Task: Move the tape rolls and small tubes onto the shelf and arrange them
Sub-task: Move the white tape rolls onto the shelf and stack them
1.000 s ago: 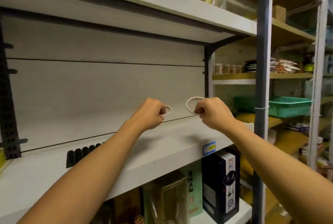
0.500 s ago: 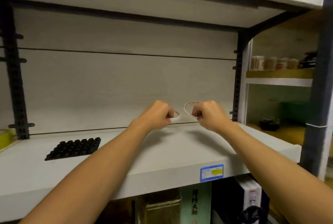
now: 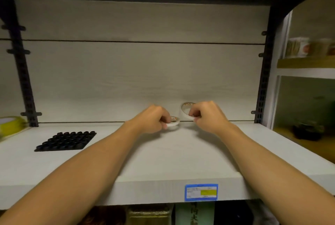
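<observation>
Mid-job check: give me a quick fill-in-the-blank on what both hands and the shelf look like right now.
1. Each hand holds a white roll of ____.
2. The left hand holds its roll lying nearly flat, while the right hand holds its roll standing on ____.
3. The black studded mat lies on the shelf to the ____ of both hands.
4. The blue-bordered label is stuck on the shelf's ____ edge.

Missing words: tape; edge; left; front
</observation>
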`<state>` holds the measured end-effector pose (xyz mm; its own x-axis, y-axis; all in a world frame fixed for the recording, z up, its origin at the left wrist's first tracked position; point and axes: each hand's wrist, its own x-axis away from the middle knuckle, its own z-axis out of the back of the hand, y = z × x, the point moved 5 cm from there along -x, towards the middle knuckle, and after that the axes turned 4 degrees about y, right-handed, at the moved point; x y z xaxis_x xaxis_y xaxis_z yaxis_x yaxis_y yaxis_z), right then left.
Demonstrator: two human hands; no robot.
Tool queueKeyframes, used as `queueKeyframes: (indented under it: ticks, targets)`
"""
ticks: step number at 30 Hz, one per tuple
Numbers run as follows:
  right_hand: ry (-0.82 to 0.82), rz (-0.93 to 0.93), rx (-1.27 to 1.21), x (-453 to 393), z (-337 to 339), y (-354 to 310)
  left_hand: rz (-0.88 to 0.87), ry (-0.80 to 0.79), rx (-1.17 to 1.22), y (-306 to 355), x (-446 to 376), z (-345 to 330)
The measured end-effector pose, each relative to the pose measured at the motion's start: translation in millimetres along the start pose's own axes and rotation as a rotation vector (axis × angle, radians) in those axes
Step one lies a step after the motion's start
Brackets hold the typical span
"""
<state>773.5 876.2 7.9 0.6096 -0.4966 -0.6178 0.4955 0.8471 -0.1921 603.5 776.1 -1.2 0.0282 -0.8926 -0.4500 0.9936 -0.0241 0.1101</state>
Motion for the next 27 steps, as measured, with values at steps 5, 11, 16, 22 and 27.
queueKeyframes:
  ticks: [5, 11, 16, 22, 27]
  targets:
    - [-0.081, -0.027, 0.06, 2.4, -4.6, 6.8, -0.002, -0.093, 0.036, -2.2, 1.4, -17.0]
    - [-0.116, -0.059, 0.066, 4.9, -5.7, 11.8, -0.042, -0.136, -0.013, -1.4, 3.5, -19.5]
    - [-0.206, -0.094, 0.043, 11.2, -8.5, 3.9, -0.027, -0.145, -0.005, -0.9, 12.0, -17.4]
    - [-0.232, -0.078, 0.053, 12.6, -20.6, -3.2, -0.007, -0.156, -0.005, 6.0, 16.5, -15.0]
    - [-0.258, -0.058, 0.045, 13.6, -30.2, -3.3, -0.003, -0.143, 0.009, 6.2, 18.1, -13.2]
